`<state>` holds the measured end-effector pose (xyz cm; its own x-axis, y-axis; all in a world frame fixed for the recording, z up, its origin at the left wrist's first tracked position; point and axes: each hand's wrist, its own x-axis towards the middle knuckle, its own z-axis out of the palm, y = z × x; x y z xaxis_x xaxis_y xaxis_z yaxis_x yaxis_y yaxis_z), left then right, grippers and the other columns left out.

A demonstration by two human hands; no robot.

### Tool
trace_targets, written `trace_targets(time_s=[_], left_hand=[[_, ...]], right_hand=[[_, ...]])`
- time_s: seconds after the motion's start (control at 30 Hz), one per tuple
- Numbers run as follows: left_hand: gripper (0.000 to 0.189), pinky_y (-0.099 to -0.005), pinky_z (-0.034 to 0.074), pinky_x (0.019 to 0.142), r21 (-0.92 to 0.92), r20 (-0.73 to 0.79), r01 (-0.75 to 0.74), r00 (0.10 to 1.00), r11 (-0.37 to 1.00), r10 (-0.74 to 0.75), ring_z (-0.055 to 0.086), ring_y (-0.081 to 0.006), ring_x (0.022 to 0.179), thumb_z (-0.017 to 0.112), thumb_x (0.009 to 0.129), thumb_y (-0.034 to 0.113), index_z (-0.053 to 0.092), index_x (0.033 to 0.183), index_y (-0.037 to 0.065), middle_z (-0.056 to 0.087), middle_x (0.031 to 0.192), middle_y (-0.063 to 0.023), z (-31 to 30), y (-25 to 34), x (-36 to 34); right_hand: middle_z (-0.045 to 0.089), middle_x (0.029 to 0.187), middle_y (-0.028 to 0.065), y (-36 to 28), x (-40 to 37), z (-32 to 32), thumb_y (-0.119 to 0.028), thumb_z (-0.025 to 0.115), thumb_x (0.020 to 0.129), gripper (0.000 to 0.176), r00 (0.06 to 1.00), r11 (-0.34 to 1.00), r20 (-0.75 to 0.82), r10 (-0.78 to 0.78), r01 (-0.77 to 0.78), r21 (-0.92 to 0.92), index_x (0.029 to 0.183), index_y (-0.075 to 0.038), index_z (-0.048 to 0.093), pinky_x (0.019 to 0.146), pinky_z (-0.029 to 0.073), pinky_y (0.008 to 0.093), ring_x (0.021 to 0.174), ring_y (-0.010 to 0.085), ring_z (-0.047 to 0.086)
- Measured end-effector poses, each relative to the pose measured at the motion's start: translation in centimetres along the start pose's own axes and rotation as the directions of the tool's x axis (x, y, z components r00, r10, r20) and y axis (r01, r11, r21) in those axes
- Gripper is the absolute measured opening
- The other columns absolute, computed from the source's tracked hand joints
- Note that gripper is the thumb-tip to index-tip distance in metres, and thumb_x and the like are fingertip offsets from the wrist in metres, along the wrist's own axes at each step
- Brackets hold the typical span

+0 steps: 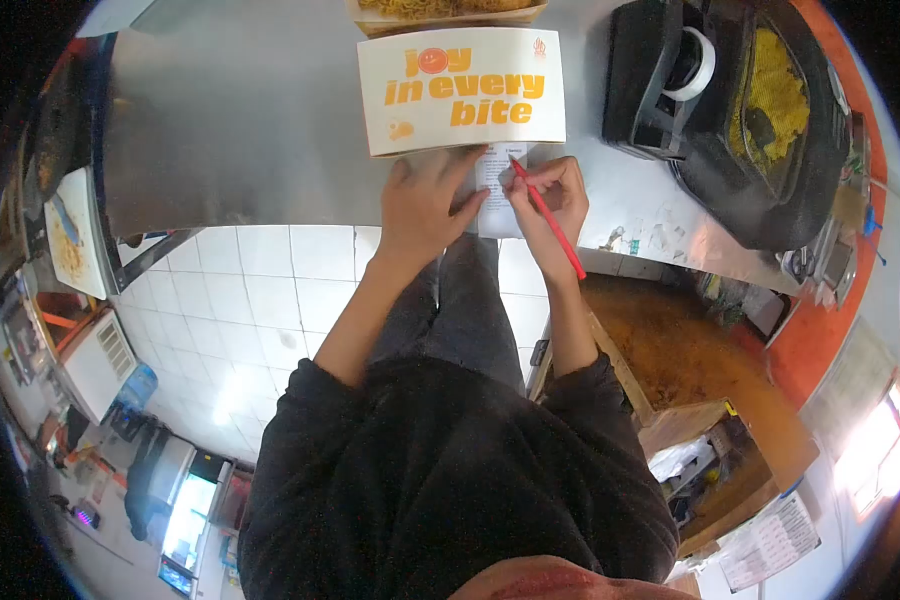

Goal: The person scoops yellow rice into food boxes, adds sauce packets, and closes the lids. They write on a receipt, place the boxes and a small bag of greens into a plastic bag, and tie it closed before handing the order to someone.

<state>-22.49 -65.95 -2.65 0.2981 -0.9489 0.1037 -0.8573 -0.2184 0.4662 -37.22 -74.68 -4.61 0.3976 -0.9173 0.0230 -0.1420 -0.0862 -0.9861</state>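
Paper slip (497, 190) and red pen (550, 221), seen from above. The slip lies print-up on the metal counter (240, 120), its top edge at the lower rim of the white box (462, 92); clock directions are taken from the slip. The pen slants across the slip's right side, its tip toward 11 o'clock over the upper print and its rear end toward 4 o'clock; contact of tip with paper cannot be told. At 3 o'clock, the right hand (553, 200) is closed in a writing grip, thumb and fingers pinching the pen near its tip. At 9 o'clock, the left hand (420, 208) is partly open, palm down, fingers spread and holding no tool; its thumb reaches the slip's left edge, its forefinger the box's lower rim. At 12 o'clock, beyond the box's lettering, lie noodles (440, 10). At 2 o'clock stands a black holder with a white roll (692, 64).
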Motion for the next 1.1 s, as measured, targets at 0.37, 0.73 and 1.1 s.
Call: trace_targets(time_s=[0.37,0.73,1.1], left_hand=[[0.05,-0.034,0.037,0.064,-0.054,-0.184,-0.104,0.979,0.993,0.093,0.053,-0.019,0.068,0.072,0.073,0.032,0.063,0.12,0.019,0.054,0.08,-0.0027,1.4,-1.0,-0.2],[0.053,-0.036,0.043,0.076,-0.07,-0.101,-0.034,0.995,0.997,0.027,0.057,-0.0221,0.08,0.074,0.073,0.038,0.062,0.123,0.023,0.061,0.094,-0.0058,1.0,-1.0,0.1],[0.054,-0.0365,0.043,0.075,-0.045,-0.092,-0.035,0.995,0.998,0.031,0.057,-0.0213,0.079,0.074,0.072,0.037,0.062,0.123,0.025,0.059,0.092,-0.004,1.3,-1.0,-0.4]], right_hand=[[0.047,0.073,0.0038,-0.9,-1.0,1.3,0.001,0.07,0.074,0.021,0.988,0.991,-0.077,0.131,-0.133,-0.026,0.07,-0.001,0.05,0.056,0.04,0.0213,0.064,0.0083,0.047],[0.05,0.075,0.0043,-0.3,0.5,-0.4,0.003,0.07,0.076,0.02,0.999,0.999,-0.011,0.032,-0.031,0.041,0.069,-0.001,0.052,0.059,0.041,0.0208,0.068,0.0083,0.05],[0.049,0.071,0.0018,0.1,1.4,-2.0,-0.001,0.073,0.075,0.021,0.965,0.991,0.235,0.119,-0.128,0.027,0.068,-0.001,0.054,0.057,0.038,0.0219,0.066,0.0078,0.046]])
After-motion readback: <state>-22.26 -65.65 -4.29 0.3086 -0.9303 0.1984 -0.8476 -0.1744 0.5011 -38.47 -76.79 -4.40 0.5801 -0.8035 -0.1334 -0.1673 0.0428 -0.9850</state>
